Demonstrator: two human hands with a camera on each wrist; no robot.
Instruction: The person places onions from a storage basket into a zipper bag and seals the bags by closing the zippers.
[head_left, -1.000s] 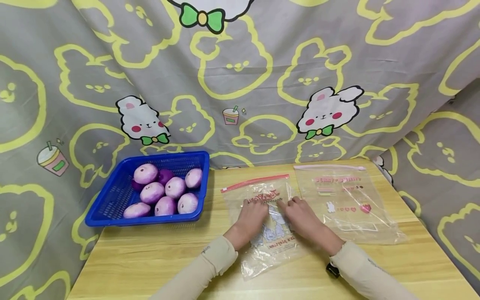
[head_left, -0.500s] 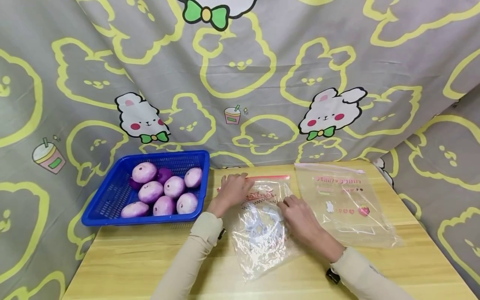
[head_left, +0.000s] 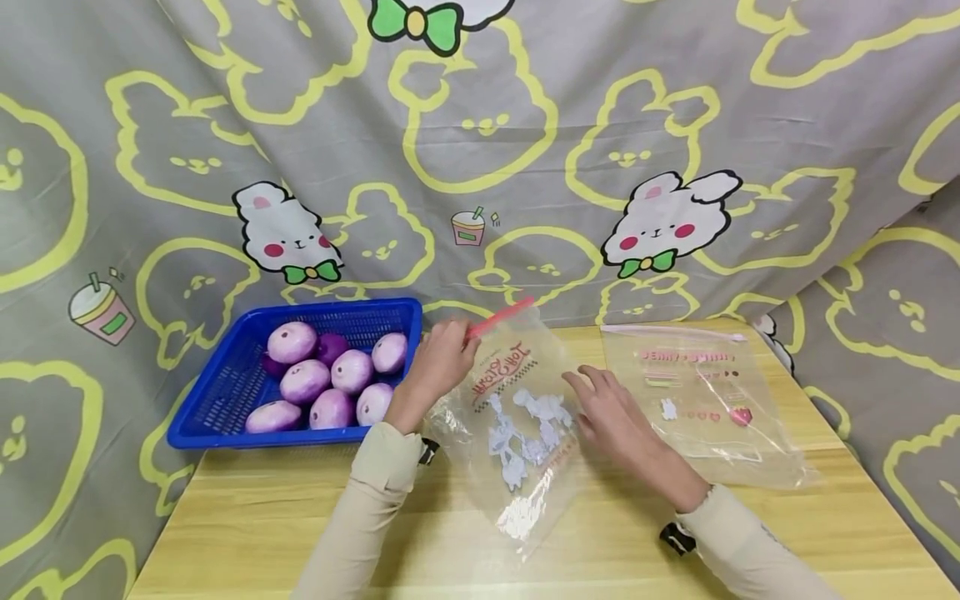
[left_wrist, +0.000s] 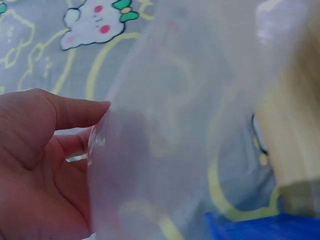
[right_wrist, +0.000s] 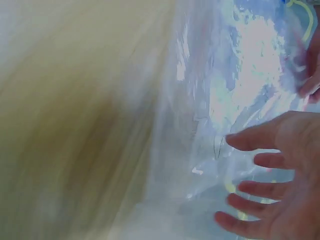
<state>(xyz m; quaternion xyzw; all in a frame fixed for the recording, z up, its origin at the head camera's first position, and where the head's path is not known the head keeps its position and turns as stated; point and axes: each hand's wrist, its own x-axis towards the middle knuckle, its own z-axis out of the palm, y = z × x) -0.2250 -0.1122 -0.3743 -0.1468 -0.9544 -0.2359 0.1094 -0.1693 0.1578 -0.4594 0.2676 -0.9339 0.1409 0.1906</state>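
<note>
A clear zip bag with a red zip strip and red lettering hangs tilted over the table, its zip end raised. My left hand pinches it by the left end of the zip edge. In the left wrist view the thumb and fingers of the left hand meet at the edge of the film. Fingers spread, my right hand is beside the bag's right edge and grips nothing. The right wrist view has the bag's shiny film just beyond the fingertips of the right hand.
A blue plastic basket with several purple onions stands at the left on the wooden table. A second clear zip bag with pink print lies flat at the right. A patterned curtain hangs behind the table.
My left hand has gone from the bag's middle to its zip corner and lifted that end. My right hand has come away from the bag, its fingers spreading.
</note>
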